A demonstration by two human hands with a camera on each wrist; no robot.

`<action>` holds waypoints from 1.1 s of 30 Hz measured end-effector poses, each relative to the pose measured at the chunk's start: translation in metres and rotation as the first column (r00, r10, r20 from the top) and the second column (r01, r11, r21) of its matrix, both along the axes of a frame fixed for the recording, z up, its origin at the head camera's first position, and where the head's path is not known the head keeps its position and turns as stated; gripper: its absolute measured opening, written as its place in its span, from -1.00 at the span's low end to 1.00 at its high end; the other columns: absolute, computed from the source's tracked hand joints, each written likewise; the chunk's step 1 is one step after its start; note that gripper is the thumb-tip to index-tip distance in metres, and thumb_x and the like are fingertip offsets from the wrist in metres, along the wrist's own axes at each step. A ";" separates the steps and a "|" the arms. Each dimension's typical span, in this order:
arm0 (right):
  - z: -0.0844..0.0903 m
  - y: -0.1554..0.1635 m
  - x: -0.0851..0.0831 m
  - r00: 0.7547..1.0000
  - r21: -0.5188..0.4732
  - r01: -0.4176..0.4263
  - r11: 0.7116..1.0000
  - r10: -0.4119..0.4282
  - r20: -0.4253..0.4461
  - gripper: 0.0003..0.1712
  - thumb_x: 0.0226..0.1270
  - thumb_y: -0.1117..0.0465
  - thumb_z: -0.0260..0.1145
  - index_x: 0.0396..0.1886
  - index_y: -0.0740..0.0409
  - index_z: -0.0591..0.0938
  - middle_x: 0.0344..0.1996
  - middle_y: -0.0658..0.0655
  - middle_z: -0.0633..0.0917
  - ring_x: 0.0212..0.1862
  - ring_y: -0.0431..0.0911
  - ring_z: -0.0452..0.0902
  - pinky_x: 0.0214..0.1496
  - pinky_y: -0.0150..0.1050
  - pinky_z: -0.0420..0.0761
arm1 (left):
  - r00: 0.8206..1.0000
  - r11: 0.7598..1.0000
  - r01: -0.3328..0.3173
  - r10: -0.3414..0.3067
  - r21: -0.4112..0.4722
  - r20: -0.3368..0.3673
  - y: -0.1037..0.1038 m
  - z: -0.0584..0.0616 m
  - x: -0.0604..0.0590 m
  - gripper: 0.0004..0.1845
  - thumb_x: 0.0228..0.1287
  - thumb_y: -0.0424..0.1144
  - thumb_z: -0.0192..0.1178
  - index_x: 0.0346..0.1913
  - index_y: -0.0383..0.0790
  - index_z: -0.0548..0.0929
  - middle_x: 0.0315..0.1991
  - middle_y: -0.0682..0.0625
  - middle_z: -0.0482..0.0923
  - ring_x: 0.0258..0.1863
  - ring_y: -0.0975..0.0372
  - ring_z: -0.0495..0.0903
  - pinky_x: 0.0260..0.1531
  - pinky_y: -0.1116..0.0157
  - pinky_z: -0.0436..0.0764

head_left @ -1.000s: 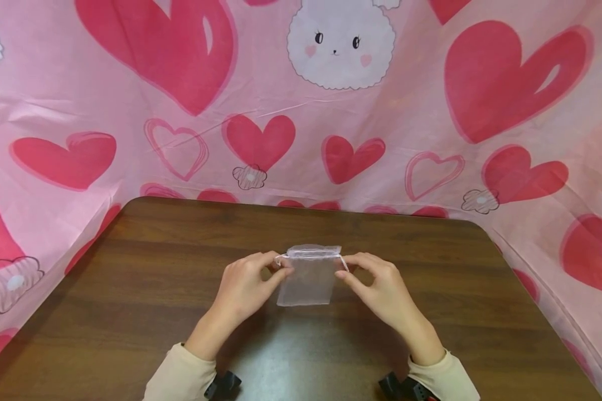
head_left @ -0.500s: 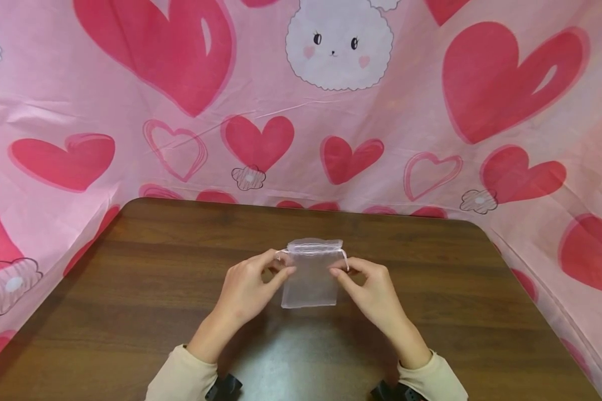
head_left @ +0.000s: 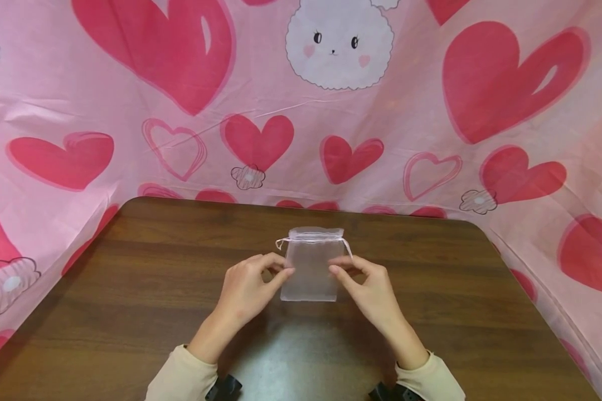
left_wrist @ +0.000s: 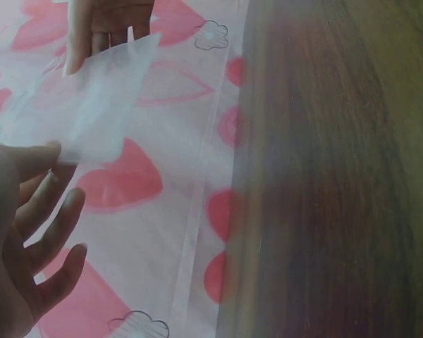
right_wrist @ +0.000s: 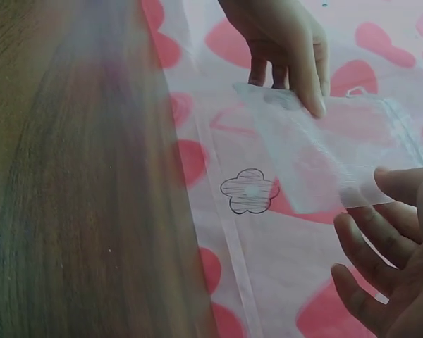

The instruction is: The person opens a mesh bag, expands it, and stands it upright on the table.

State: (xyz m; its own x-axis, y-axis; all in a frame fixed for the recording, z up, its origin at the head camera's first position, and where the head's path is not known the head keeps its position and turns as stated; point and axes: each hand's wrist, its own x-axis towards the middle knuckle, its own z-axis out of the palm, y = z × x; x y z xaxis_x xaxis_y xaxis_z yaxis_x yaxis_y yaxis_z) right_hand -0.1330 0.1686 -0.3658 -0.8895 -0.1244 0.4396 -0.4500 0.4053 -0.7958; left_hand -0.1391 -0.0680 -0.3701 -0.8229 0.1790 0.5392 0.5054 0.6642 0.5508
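Left hand (head_left: 246,289), one: thumb and forefinger pinch the left edge of the pouch (head_left: 311,267); right hand (head_left: 368,287), one: pinches the right edge; grip at both sides likely keeps the sheer fabric taut; pouch, one (drawstring at its far end), held above the table (head_left: 130,289); heart-print cloth (head_left: 431,111), one, behind.

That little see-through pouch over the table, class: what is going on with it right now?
A person holds a small sheer drawstring pouch above a dark wooden table. The left hand pinches its left edge and the right hand pinches its right edge, so it hangs flat between them with the drawstring end away from the person. A pink cloth printed with hearts surrounds the table.
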 end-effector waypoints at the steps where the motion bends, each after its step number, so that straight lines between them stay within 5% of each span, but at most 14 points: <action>1: -0.001 0.000 0.000 1.000 0.011 -0.009 1.000 0.009 0.004 -0.88 0.27 0.23 0.44 -0.21 0.11 0.77 -0.42 -0.09 0.76 -0.36 -0.16 0.64 -0.29 -0.34 0.56 | 1.000 1.000 -0.011 0.011 0.012 0.002 0.000 0.000 0.000 -0.92 0.17 -0.12 0.45 -0.30 0.11 0.75 -0.46 0.31 0.63 -0.47 0.33 0.60 -0.44 0.29 0.48; 10: -0.004 -0.006 -0.001 0.999 0.056 -0.049 0.997 0.049 0.011 -0.91 0.23 0.25 0.47 -0.27 0.12 0.77 -0.43 -0.11 0.75 -0.37 -0.20 0.63 -0.30 -0.29 0.60 | 0.998 0.993 -0.064 0.062 0.099 0.022 -0.002 0.002 -0.002 -0.94 0.23 -0.10 0.40 -0.26 0.10 0.74 -0.48 0.39 0.63 -0.47 0.46 0.60 -0.39 0.25 0.52; 20: -0.002 -0.006 0.000 0.999 -0.038 0.032 0.999 -0.032 -0.001 -0.95 0.23 0.25 0.47 -0.34 0.14 0.77 -0.52 -0.09 0.72 -0.42 -0.16 0.62 -0.33 -0.30 0.56 | 0.992 0.998 -0.031 0.036 -0.047 0.123 0.001 -0.002 -0.001 -0.89 0.22 0.04 0.38 -0.23 0.19 0.75 -0.48 0.35 0.60 -0.46 0.46 0.55 -0.41 0.24 0.46; 33: -0.001 -0.004 0.001 0.999 0.025 0.033 0.999 -0.034 0.041 -0.85 0.25 0.17 0.46 -0.20 0.06 0.77 -0.38 -0.11 0.75 -0.32 -0.18 0.62 -0.21 -0.27 0.57 | 0.995 0.995 -0.092 0.093 -0.031 0.022 0.002 -0.004 -0.001 -0.89 0.20 -0.02 0.41 -0.28 0.08 0.78 -0.59 0.22 0.52 -0.58 0.32 0.54 -0.52 0.25 0.43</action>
